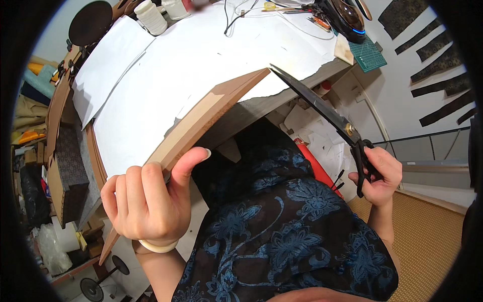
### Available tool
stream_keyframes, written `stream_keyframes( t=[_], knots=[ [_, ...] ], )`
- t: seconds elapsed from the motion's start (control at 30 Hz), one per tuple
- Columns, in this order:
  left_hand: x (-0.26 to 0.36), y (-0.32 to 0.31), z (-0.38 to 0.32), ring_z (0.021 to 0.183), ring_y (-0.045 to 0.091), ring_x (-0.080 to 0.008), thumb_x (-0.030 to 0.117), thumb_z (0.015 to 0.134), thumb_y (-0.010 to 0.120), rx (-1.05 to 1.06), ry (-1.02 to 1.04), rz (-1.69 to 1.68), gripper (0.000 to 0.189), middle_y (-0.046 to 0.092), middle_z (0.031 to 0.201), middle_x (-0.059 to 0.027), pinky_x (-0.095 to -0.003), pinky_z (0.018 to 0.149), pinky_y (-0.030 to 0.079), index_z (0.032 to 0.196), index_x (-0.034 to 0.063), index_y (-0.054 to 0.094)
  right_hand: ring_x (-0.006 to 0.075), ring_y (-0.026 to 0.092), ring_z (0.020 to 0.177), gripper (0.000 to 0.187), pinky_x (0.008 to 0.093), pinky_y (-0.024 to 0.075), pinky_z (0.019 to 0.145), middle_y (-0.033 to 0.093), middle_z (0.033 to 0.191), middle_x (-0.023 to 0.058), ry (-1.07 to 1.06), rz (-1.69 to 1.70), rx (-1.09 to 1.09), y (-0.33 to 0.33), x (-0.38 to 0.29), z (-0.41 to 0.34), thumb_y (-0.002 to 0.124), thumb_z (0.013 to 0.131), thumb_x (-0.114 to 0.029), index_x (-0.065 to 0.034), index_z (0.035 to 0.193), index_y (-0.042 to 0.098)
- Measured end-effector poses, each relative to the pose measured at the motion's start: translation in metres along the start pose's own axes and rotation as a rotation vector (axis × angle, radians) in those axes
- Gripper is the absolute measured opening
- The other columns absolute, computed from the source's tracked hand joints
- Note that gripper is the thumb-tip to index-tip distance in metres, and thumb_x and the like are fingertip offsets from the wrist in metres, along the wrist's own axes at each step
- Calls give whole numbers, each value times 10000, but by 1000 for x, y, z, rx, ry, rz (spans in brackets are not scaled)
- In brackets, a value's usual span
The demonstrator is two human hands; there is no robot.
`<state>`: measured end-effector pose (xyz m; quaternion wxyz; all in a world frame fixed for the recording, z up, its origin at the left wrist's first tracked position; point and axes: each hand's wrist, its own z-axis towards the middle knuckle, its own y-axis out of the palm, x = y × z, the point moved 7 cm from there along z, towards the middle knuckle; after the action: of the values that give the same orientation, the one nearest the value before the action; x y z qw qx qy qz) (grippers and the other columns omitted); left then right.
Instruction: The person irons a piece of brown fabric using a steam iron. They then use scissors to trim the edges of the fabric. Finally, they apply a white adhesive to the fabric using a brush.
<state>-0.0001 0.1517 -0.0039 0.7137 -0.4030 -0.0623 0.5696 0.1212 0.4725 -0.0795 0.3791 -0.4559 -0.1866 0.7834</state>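
My left hand (151,200) grips a long brown strip, possibly leather (200,128), with a paler tan band along its upper face. The strip slants up and away over the table's near edge, and its tail hangs below my wrist. My left thumb sticks out along its near side. On the right, my right hand (379,175) holds black-handled shears (319,102) with fingers in the handle loops. Their blades look closed or nearly so. The blade tips are at the strip's far end; I cannot tell whether they touch it.
White paper (151,87) covers the table. Toward its back are a white thread cone (151,17), cables and pencils. A green cutting mat (368,56) lies at the right corner. Dark patterned pieces (437,71) hang on the wall. Paper scraps (320,139) lie below.
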Motion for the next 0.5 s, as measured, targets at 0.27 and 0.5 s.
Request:
stream_keyframes(
  t=[0.27,0.5],
  knots=[
    [1,0,-2,510,440,-151,661,894,695,-11,-13,-6,608,422,569,45,-297,665,436,633,153,488,125,518,575,556,244,399,519,663,742,69,-23,29,-26,-2,-3,6,884,628,20,60,1164,742],
    [1,0,-1,510,443,-148,663,894,695,-19,-12,6,604,425,569,49,-298,677,437,635,158,489,127,536,577,545,243,411,522,658,738,72,-35,8,-45,-3,-5,8,866,635,47,66,1165,739]
  ],
)
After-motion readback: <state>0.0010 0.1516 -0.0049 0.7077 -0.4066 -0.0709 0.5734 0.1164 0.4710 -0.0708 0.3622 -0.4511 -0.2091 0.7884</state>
